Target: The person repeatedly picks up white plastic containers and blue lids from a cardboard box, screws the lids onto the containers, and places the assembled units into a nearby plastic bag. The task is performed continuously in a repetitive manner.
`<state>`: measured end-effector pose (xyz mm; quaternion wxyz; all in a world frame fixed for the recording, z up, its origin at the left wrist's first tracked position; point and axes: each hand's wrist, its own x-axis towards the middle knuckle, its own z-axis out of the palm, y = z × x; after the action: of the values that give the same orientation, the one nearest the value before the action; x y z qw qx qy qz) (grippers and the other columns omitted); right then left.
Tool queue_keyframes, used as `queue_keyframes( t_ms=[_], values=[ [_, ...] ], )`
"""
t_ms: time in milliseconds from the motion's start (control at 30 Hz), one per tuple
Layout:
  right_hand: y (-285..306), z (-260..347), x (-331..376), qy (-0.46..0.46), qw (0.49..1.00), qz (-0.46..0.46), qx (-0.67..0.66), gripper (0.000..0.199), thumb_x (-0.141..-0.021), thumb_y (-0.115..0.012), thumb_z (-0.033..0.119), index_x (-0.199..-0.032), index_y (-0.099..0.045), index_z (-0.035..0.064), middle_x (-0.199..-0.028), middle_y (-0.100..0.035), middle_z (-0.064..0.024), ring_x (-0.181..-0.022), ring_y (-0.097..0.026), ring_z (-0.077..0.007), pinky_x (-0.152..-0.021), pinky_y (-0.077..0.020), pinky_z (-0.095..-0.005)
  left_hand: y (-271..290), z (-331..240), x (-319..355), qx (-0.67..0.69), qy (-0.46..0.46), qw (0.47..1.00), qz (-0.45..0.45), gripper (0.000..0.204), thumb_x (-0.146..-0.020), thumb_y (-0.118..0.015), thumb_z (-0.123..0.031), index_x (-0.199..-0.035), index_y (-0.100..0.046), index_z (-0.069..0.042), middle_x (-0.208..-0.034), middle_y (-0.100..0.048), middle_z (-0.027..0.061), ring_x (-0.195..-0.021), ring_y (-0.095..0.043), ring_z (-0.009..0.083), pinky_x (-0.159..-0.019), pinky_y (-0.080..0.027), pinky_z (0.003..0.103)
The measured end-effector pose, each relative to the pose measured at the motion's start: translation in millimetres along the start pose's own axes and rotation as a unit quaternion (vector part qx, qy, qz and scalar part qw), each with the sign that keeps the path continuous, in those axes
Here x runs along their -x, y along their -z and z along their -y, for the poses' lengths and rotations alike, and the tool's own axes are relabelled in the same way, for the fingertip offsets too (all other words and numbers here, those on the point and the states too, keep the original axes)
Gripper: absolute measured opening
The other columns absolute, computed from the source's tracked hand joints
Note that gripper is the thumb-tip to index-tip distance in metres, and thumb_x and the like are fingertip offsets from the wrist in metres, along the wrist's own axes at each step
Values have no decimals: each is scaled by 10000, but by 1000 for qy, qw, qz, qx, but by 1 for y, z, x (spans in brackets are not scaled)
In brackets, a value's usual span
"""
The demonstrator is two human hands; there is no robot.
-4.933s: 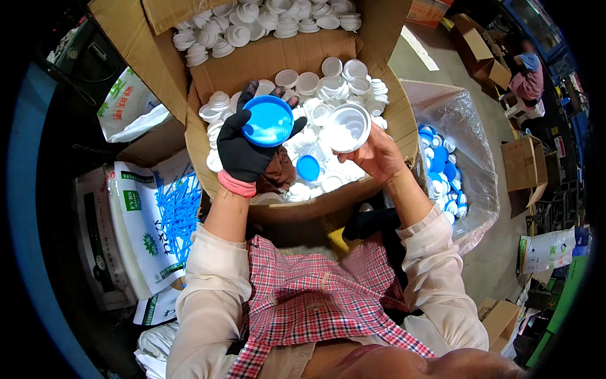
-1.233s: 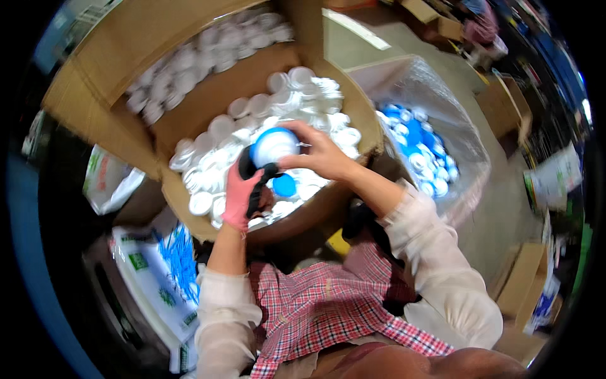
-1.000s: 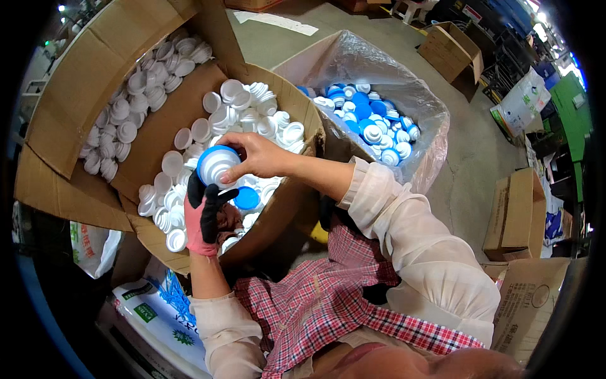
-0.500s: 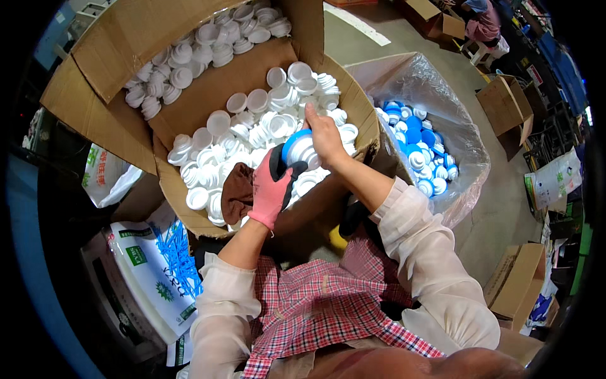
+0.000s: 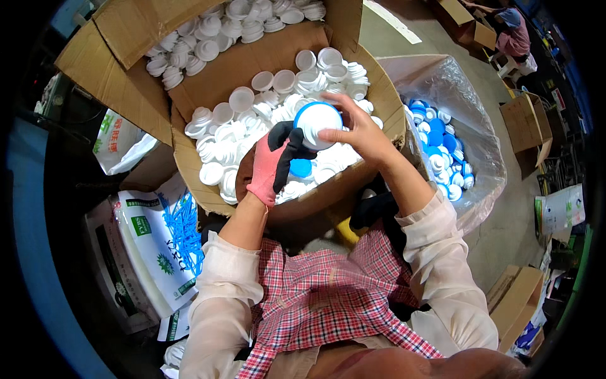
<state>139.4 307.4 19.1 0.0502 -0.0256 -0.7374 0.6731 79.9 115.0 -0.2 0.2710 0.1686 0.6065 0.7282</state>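
Observation:
Over the cardboard box (image 5: pixel 189 170) I hold a round white plastic cap with a blue rim (image 5: pixel 310 124). My left hand (image 5: pixel 275 158), in a pink glove with black fingers, is closed on the cap's left side. My bare right hand (image 5: pixel 363 136) grips it from the right, its thumb across the white face and its fingers by the top edge. Loose white stepped caps (image 5: pixel 237 134) fill the box beneath. A blue disc (image 5: pixel 301 167) shows just under my left hand. Beside the glove lies a brown cloth (image 5: pixel 245 174), partly hidden.
To the right, a plastic-lined box (image 5: pixel 476 148) holds blue and white caps (image 5: pixel 435 142). Blue plastic strips (image 5: pixel 183 234) lie on a printed white bag (image 5: pixel 148 243) at the left. Cardboard cartons (image 5: pixel 517 297) stand on the floor at right. Another person (image 5: pixel 512 35) sits at the far right.
The cap has turned so its white face shows, and my right hand has shifted from its top to its right side. The blue disc now shows in the box. The whole view has shifted slightly.

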Motion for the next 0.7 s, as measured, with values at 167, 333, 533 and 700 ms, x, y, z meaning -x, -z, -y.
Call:
queue_keyframes(
  t_ms=[167,333,533,700],
  values=[
    [-7,3,14,166,937,-9,306,679,-708,-825,239,-1290,-504,100,-1246,-475,-95,-985,-567,-232,-801,-502,-323,0,2,-1,36,-8,999,-30,273,-911,-654,-245,-966,-585,13,-813,-615,53,-662,-631,148,-607,-497,264],
    [-6,5,17,194,930,-20,311,669,-709,-822,228,-1285,-516,78,-1189,-494,-109,-918,-545,-229,-750,-488,-323,5,3,1,63,4,998,7,307,-908,-665,-284,-982,-596,5,-832,-630,45,-708,-637,141,-627,-501,253],
    [-11,13,15,260,918,-13,299,662,-674,-830,205,-1256,-540,78,-1175,-504,-125,-1021,-524,-276,-818,-466,-353,1,1,6,206,7,975,81,473,-937,-611,-262,-1316,-435,-40,-1085,-600,80,-971,-586,158,-822,-499,297],
    [-27,22,19,318,878,-28,356,676,-623,-831,150,-1228,-540,74,-1149,-508,-158,-1070,-511,-357,-883,-450,-411,2,18,0,225,-76,966,99,588,-916,-621,-138,-1428,-346,-50,-1339,-500,100,-1225,-492,197,-1010,-435,336]
  ],
)
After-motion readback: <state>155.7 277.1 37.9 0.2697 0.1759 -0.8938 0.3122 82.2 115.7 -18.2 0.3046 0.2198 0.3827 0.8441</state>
